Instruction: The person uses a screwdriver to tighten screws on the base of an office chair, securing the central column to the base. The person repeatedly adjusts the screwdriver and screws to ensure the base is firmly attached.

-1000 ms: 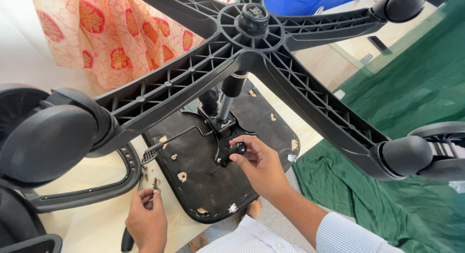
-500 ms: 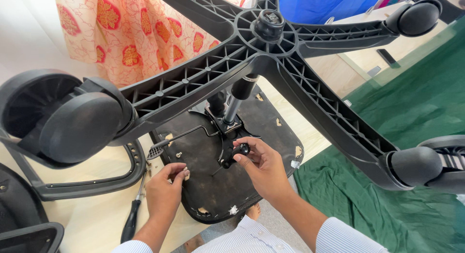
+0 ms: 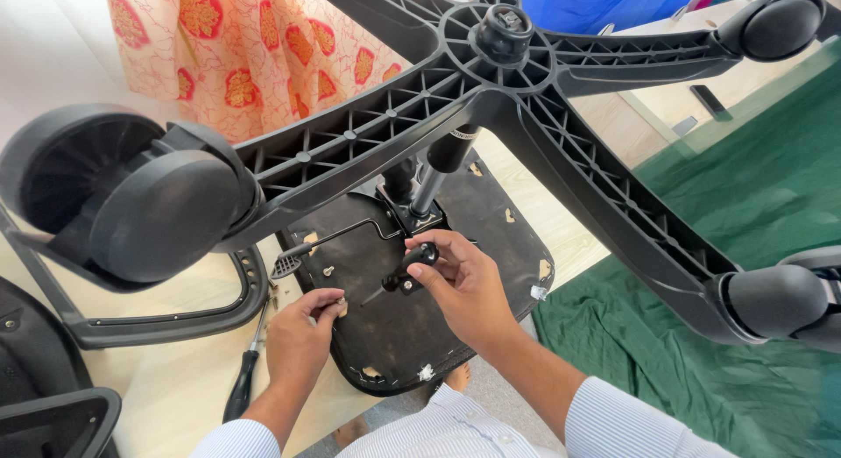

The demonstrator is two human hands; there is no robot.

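An upturned office chair fills the view: its black five-armed base (image 3: 368, 134) with castors (image 3: 162, 217) rises toward me on a gas column (image 3: 435, 182). Below lies the black seat underside (image 3: 394, 326). My right hand (image 3: 460, 278) grips a small black knob with a bolt (image 3: 412, 265), held just off the seat mechanism. My left hand (image 3: 302, 335) rests on the seat's near-left edge, fingertips pinching a small metal piece over a hole. A thin lever with a flat paddle end (image 3: 285, 265) sticks out to the left.
A screwdriver with a black handle (image 3: 241, 383) lies on the pale wooden tabletop (image 3: 175, 379) beside a detached black armrest (image 3: 175, 313). Green cloth (image 3: 745, 204) covers the right side. A patterned orange curtain (image 3: 236, 55) hangs at the back.
My left hand went from the loose screws on the table to the seat's edge. My right hand has lifted the black knob slightly up and away from the mechanism. The view shifted a little.
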